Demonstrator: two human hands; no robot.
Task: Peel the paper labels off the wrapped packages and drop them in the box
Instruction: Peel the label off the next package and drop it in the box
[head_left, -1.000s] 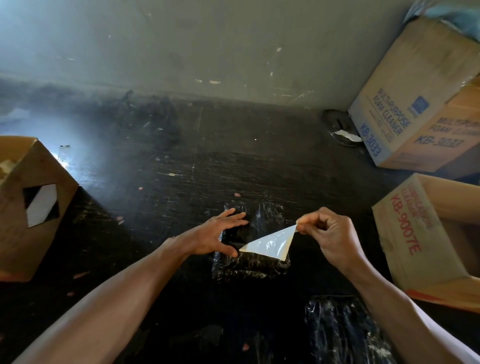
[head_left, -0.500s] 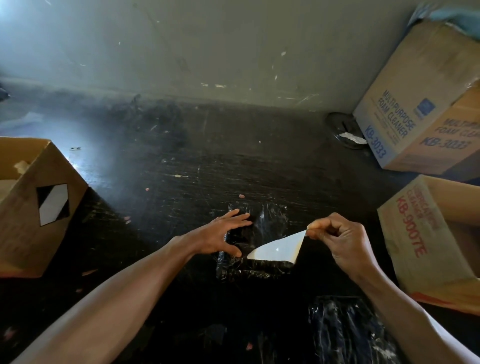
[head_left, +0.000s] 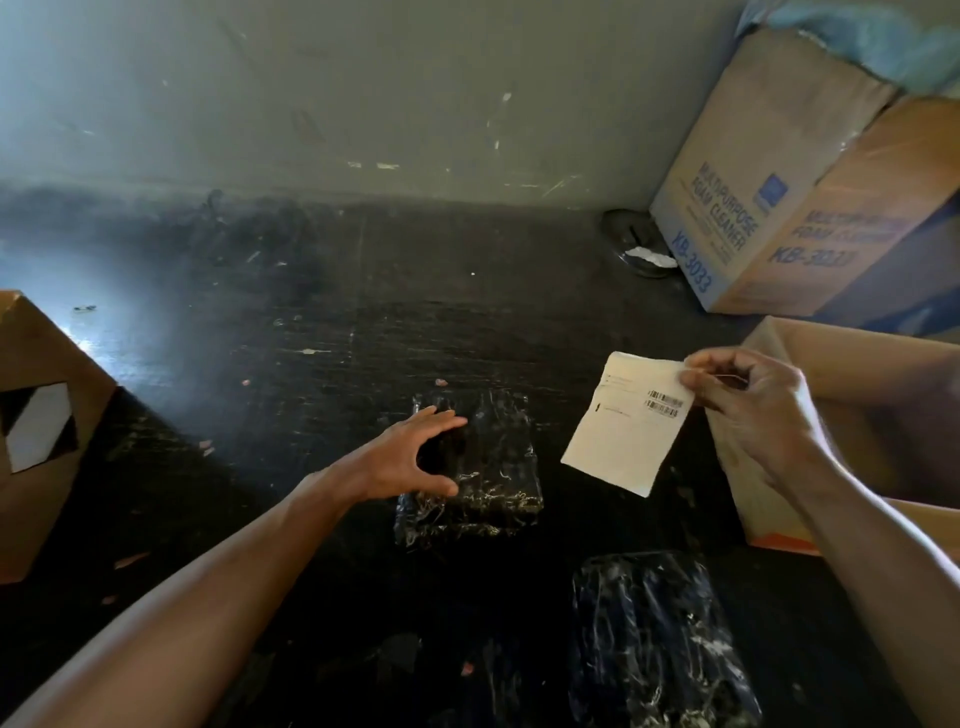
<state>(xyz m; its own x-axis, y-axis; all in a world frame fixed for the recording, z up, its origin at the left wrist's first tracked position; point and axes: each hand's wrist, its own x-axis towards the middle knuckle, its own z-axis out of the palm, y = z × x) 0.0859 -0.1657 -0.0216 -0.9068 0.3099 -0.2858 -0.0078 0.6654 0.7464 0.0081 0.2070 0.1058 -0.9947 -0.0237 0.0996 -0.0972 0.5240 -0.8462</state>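
An open brown cardboard box is seen at the right on the dark scuffed floor. A black plastic-wrapped rectangular package is touched by the spread-fingered left hand. A white rectangular paper label, lifted clear of the package, is pinched at its corner by the right hand just beside the box.

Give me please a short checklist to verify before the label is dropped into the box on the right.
1. Label fully off the wrapped package: ok.
2. Right hand grip on the label's edge: ok.
3. Label above the open box: not ok, hangs left of it.
4. Left hand steadying the package: ok.
5. Room inside the box: cannot tell.
6. Second package label: cannot tell.
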